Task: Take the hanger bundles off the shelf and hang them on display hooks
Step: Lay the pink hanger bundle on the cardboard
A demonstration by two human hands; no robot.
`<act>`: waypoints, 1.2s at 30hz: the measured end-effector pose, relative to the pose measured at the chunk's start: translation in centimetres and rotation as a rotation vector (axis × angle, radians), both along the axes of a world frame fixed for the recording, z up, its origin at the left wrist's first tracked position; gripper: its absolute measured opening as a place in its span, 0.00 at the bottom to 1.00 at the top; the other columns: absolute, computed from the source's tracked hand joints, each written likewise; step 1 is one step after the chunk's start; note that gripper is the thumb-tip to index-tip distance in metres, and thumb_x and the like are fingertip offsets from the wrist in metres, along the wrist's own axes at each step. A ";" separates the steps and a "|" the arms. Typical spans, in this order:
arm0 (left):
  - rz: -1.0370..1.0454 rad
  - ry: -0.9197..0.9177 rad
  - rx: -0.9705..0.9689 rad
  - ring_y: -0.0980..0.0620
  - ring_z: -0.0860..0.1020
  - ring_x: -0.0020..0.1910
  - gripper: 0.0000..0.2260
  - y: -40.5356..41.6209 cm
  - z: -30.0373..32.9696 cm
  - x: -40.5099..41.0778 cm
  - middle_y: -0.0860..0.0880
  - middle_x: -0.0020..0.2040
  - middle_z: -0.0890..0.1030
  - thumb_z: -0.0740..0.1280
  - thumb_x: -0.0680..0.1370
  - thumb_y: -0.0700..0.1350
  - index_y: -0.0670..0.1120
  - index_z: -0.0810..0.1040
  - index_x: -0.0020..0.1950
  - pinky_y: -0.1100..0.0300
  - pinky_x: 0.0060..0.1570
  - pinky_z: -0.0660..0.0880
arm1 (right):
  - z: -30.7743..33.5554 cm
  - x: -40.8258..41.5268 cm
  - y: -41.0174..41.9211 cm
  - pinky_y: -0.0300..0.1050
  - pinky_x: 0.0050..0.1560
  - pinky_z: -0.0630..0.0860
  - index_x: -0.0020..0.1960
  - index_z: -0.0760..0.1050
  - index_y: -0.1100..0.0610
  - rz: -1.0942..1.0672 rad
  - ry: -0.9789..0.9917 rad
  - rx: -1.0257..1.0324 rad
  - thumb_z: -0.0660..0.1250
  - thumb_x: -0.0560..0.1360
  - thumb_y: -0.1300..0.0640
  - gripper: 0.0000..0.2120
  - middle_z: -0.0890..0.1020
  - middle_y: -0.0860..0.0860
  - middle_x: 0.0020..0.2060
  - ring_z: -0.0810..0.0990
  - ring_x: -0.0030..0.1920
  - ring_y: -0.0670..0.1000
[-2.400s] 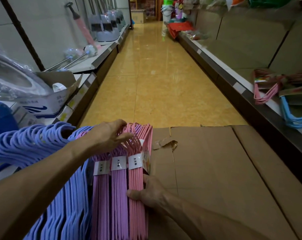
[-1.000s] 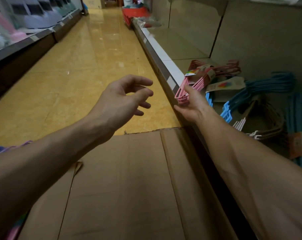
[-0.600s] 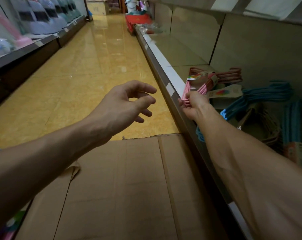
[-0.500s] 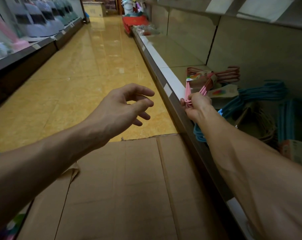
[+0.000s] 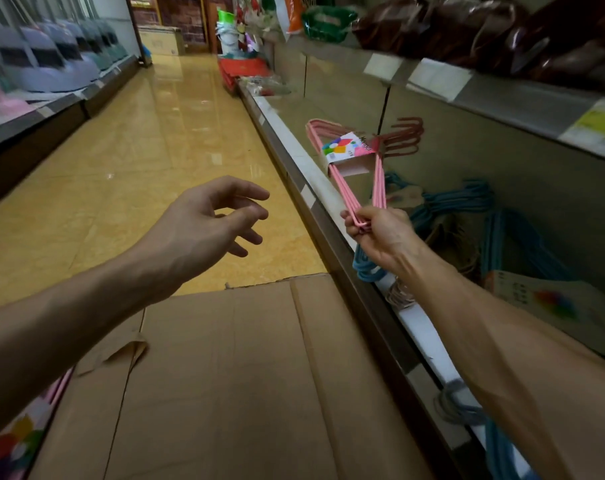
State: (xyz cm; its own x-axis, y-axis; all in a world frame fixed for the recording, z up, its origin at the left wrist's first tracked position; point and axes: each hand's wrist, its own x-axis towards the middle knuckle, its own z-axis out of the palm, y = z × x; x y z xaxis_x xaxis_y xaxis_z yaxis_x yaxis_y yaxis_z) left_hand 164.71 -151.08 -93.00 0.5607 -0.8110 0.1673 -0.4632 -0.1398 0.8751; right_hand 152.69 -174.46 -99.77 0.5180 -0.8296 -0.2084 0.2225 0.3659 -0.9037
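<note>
My right hand (image 5: 380, 237) grips one corner of a pink hanger bundle (image 5: 358, 161) and holds it lifted above the low shelf (image 5: 308, 161) on the right. A colourful paper label wraps the bundle, and its hooks point toward the back wall. Blue hanger bundles (image 5: 467, 202) lie on the shelf behind and below my hand. My left hand (image 5: 204, 226) hovers over the aisle floor with loosely spread fingers, holding nothing. No display hooks are visible.
A flat cardboard box (image 5: 242, 375) lies in front of me. An upper shelf (image 5: 467, 81) with dark packaged goods juts out above the hangers. The yellow tiled aisle (image 5: 138, 150) runs ahead. More hanger bundles (image 5: 13, 441) show at the bottom left.
My right hand reached the pink bundle on the shelf, gripped its corner and raised it off the shelf. My left hand left the bundles at the left and stays hovering.
</note>
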 end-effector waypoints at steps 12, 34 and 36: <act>0.305 0.294 0.005 0.46 0.82 0.51 0.17 8.9 2.3 1.7 0.45 0.61 0.78 0.64 0.82 0.47 0.47 0.71 0.71 0.51 0.49 0.80 | 6.0 -3.4 14.9 0.36 0.32 0.71 0.57 0.67 0.73 0.441 -0.082 0.101 0.56 0.80 0.72 0.08 0.78 0.68 0.46 0.74 0.35 0.50; 0.299 1.136 -0.716 0.40 0.85 0.48 0.22 16.6 6.8 5.3 0.40 0.52 0.86 0.58 0.83 0.58 0.42 0.78 0.61 0.40 0.44 0.82 | 7.8 -2.8 26.7 0.49 0.57 0.75 0.64 0.71 0.61 1.008 0.025 -0.144 0.68 0.74 0.65 0.20 0.79 0.61 0.59 0.79 0.54 0.55; 0.305 1.140 -0.736 0.41 0.85 0.51 0.22 17.3 6.1 5.8 0.40 0.52 0.85 0.58 0.83 0.58 0.42 0.78 0.61 0.41 0.52 0.81 | 8.2 -2.0 27.7 0.45 0.51 0.77 0.62 0.73 0.63 0.983 0.085 -0.177 0.71 0.74 0.61 0.18 0.80 0.59 0.52 0.80 0.48 0.53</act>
